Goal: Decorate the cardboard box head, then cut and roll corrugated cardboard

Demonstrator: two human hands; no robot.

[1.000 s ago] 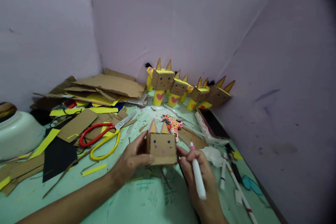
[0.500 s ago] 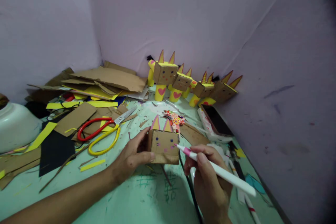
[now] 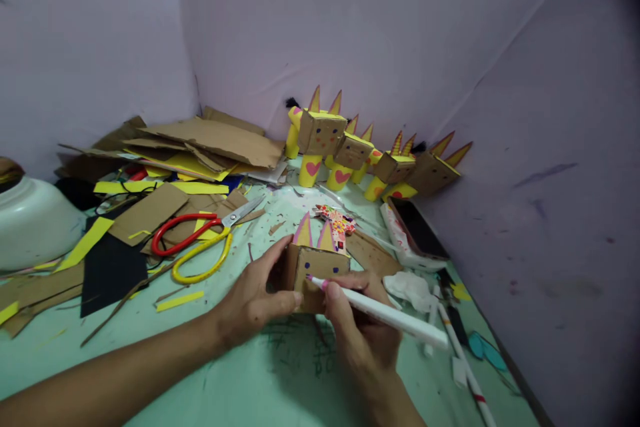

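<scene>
A small cardboard box head [image 3: 325, 259] with two pointed ears and dark eye dots faces me near the middle of the table. My left hand [image 3: 260, 297] grips its left side, thumb on the lower front and fingers behind. In my right hand [image 3: 363, 320] is a white marker [image 3: 390, 310] with a pink collar. The marker's tip touches or hovers just over the front of the box, below the left eye dot. My right hand and the marker cover much of the box's lower right face.
Red and yellow scissors [image 3: 200, 240] lie on the left among cardboard and paper scraps. Behind stand several cardboard animal figures [image 3: 323, 133]. A phone [image 3: 417, 227], crumpled tissue [image 3: 410, 288] and pens [image 3: 463, 353] are on the right, a white pot [image 3: 35, 227] far left.
My right hand has moved the marker leftward across the box's face, from the right cheek to below the left eye dot. My left hand keeps its hold. The view has shifted slightly.
</scene>
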